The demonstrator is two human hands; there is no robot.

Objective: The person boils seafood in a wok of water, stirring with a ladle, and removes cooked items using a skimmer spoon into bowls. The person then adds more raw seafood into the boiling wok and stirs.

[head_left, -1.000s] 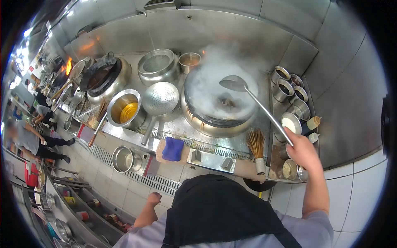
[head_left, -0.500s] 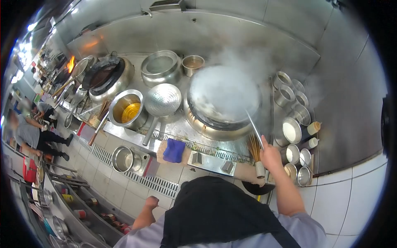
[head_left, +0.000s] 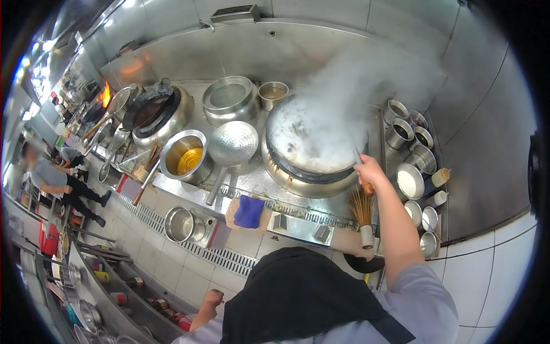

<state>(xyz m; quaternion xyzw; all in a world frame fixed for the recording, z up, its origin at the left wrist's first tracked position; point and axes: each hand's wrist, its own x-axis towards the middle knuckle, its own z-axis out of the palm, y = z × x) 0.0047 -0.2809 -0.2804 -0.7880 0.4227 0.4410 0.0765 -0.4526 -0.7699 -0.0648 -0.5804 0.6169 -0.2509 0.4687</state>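
My right hand (head_left: 369, 172) is closed around a long-handled wok utensil (head_left: 358, 156) with a metal shaft and a wooden end. Its head is lost in steam over the large wok (head_left: 298, 135), so I cannot see whether it is a ladle or a spatula. Pale bubbling liquid fills the wok, with a few dark bits at the left. Below my right wrist a bamboo wok brush (head_left: 361, 209) stands at the counter's front edge. My left hand (head_left: 213, 298) hangs low beside my body in a loose fist, away from the stove, with nothing visible in it.
A perforated strainer (head_left: 234, 143) rests left of the wok, beside a pot of yellow oil (head_left: 186, 157). A purple cloth (head_left: 248, 211) lies at the front edge. Seasoning containers (head_left: 410, 181) stand at the right. Another person (head_left: 54, 175) stands far left.
My right hand has risen toward the wok, pushing the utensil farther in. Steam has drifted right, uncovering more of the wok's left side. The view has shifted slightly.
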